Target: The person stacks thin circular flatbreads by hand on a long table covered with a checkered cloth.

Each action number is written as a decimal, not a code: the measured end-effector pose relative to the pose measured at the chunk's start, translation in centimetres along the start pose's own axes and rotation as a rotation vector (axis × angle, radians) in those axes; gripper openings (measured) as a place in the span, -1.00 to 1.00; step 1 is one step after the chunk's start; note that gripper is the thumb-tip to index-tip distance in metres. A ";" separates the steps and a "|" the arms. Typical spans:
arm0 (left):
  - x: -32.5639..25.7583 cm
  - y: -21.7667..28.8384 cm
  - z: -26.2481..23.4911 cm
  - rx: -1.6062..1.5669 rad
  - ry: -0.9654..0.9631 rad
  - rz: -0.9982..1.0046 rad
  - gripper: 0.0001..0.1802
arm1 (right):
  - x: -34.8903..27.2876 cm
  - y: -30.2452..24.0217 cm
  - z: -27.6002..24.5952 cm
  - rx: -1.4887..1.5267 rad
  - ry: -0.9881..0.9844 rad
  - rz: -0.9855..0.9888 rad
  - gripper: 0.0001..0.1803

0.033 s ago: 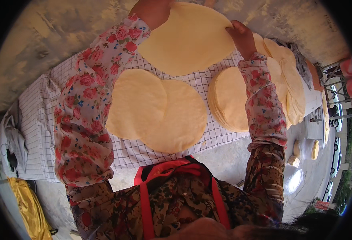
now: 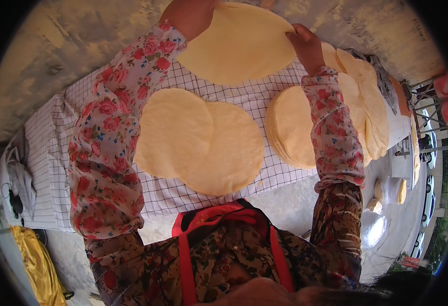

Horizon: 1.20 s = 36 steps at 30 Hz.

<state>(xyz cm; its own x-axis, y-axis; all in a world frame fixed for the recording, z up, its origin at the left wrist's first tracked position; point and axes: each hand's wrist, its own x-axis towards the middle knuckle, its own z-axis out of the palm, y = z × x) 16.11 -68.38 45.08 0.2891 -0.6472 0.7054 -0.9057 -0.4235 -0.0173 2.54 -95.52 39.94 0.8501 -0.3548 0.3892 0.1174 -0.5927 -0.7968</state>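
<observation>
A thin, round, pale yellow flatbread point(image 2: 239, 43) is held up by its far edge, over the far side of the checked cloth. My left hand point(image 2: 191, 19) grips its far left rim, the fingertips partly cut off by the picture's top. On the right rim, my right hand point(image 2: 308, 48) pinches it between thumb and fingers. Nearer to me, two flatbreads lie overlapping on the cloth, the left one point(image 2: 175, 132) over the right one point(image 2: 234, 153). A stack of flatbreads point(image 2: 289, 127) sits beside them, partly behind my right forearm.
The checked cloth point(image 2: 50, 153) covers the table. More flatbreads point(image 2: 372, 112) are piled at its right end. A mottled wall point(image 2: 35, 66) rises behind. Gold fabric point(image 2: 35, 265) hangs at lower left. Parked cars point(image 2: 428, 196) stand outside at far right.
The held flatbread's near edge has risen and moved away from me, baring more cloth below it. Both hands have shifted slightly up and left, still gripping it.
</observation>
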 end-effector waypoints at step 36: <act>-23.6 38.1 8.5 -1.332 -0.758 -0.088 -0.78 | -25.5 -14.5 -9.4 0.611 0.101 -0.888 -0.38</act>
<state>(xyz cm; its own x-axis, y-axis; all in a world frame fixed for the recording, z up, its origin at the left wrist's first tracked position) -22.57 -74.68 21.74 0.0661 -0.9869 0.1474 -0.3697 0.1130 0.9222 -25.64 -84.69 45.95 0.2924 -0.0506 0.9549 0.9302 -0.2164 -0.2963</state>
